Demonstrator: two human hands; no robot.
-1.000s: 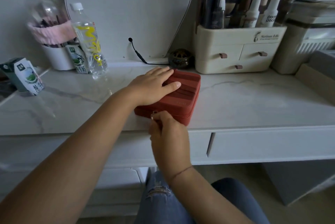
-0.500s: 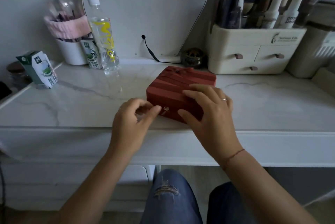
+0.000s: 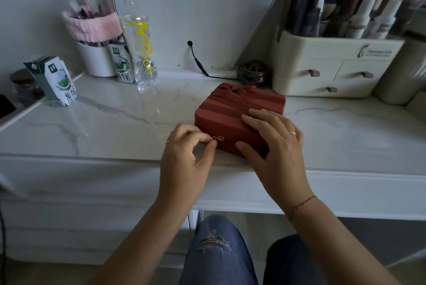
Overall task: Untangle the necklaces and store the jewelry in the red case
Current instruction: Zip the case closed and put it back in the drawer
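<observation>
Red case (image 3: 235,115) is seen in the head view, closed and set on the marble tabletop (image 3: 110,123) near its front edge, at a slant with its bow to the far side. The gold zip pull (image 3: 219,139) at the near left corner is pinched between thumb and forefinger of the left hand (image 3: 186,155). The right hand (image 3: 274,144) is laid on the near right part of the case, fingers spread flat on the top and thumb set against the front wall.

A second ago the roles were reversed: the left hand was laid flat on the top and the pull was held by the right. Since then the hands have been swapped and the case has been turned. It is judged that the case is being steadied so that the zip can be run. No necklaces are shown; whether they are inside cannot be told.
</observation>
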